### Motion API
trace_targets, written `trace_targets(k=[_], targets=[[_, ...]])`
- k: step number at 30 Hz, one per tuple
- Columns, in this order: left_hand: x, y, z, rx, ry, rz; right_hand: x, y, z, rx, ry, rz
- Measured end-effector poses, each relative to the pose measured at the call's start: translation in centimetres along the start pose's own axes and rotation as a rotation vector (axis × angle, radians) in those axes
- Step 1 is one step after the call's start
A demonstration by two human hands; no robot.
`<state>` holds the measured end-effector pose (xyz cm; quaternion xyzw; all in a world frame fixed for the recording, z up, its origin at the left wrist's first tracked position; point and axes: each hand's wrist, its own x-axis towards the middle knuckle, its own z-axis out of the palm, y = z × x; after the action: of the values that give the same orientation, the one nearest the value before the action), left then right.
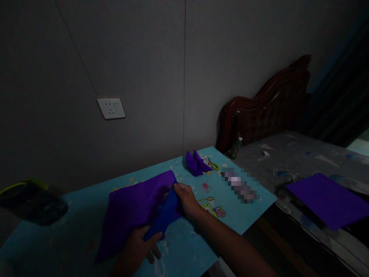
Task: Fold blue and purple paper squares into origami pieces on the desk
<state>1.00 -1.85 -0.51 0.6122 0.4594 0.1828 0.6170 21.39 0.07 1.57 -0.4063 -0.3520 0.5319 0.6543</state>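
A folded piece of blue paper is held between my two hands, tilted above the table. My left hand grips its lower end, thumb on top and some fingers showing beneath. At the upper end, my right hand pinches the paper's edge. Beneath and behind it lies a large purple sheet, partly covered by the blue paper and my hands. Farther back on the table sits a folded purple paper boat.
The light blue patterned table stands against a grey wall. Yellow-handled scissors lie beside the boat, near a pixelated object. A dark bin-like container is at left. On the right, a bed bears another purple sheet and a bottle.
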Motion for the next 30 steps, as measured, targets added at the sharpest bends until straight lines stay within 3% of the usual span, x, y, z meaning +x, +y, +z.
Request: trace_targets(k=[10,15,18,21,23,26,30], targets=[[-0.1,0.6,0.3,-0.018,-0.055,-0.004,-0.5,-0.2,0.6,0.050,0.173,-0.036],[0.2,0.1,0.0,-0.084,0.051,0.010,0.3,-0.5,-0.7,-0.043,0.260,-0.057],[0.5,-0.1,-1.1,-0.091,0.204,0.080,0.5,-0.1,-1.4,-0.274,0.244,-0.187],[0.9,-0.4,-2.0,-0.029,0.391,0.157,-0.3,0.7,-1.2,-0.573,0.156,-0.356],[1.0,-0.7,-2.2,0.058,0.459,0.212,-1.2,1.3,-0.6,-0.731,0.001,-0.414],[1.0,-1.2,-1.7,0.228,0.498,0.347,-2.4,2.2,0.6,-0.822,-0.209,-0.412],[0.4,-1.1,-0.9,0.460,0.543,0.598,-3.1,2.8,1.8,-0.826,-0.286,-0.373]])
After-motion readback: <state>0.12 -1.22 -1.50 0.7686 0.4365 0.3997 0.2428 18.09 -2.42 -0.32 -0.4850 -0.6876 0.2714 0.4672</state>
